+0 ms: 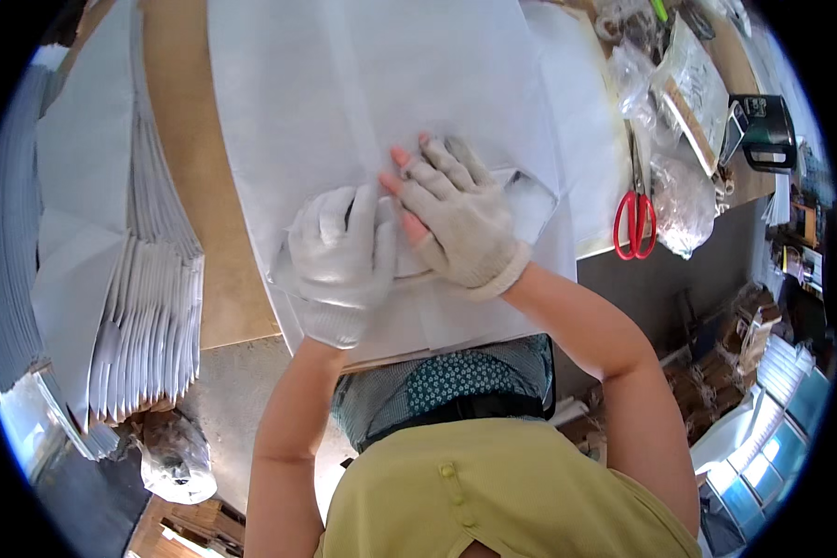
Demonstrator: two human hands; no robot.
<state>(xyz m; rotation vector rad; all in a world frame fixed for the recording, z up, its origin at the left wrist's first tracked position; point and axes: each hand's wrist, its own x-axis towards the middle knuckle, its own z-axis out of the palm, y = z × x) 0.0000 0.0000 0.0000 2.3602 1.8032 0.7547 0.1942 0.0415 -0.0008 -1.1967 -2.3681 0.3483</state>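
Paper [298, 112] stretches lengthwise away beneath the right hand [460, 209] — grip flat, unclenched — and left hand [339, 256], its grip unclear.

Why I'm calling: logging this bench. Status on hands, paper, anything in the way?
Left hand and right hand gloved, palm-down on paper. Folds at the hands. Scissors off right, touching neither hand. Nothing seen in the way.

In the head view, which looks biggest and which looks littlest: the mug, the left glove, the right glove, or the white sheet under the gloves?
1. White sheet
2. Left glove and right glove: too alike to rank
3. Mug
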